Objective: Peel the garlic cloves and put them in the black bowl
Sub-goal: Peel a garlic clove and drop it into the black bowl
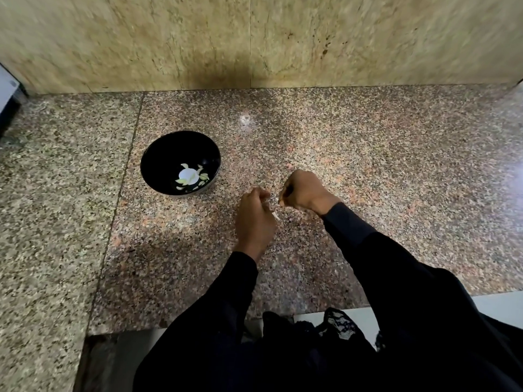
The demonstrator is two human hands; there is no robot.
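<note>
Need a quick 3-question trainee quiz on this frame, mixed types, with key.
1. True or false: the bowl already holds peeled cloves.
2. The bowl sits on which side of the hands? A) the person's left B) the person's right C) between them
3. Fill in: both hands work just above the ___.

Key:
1. True; pale cloves lie in its bottom.
2. A; it stands on the counter, apart from the left hand and right hand.
3. Counter; both hands are curled, and what they hold is mostly hidden.
</note>
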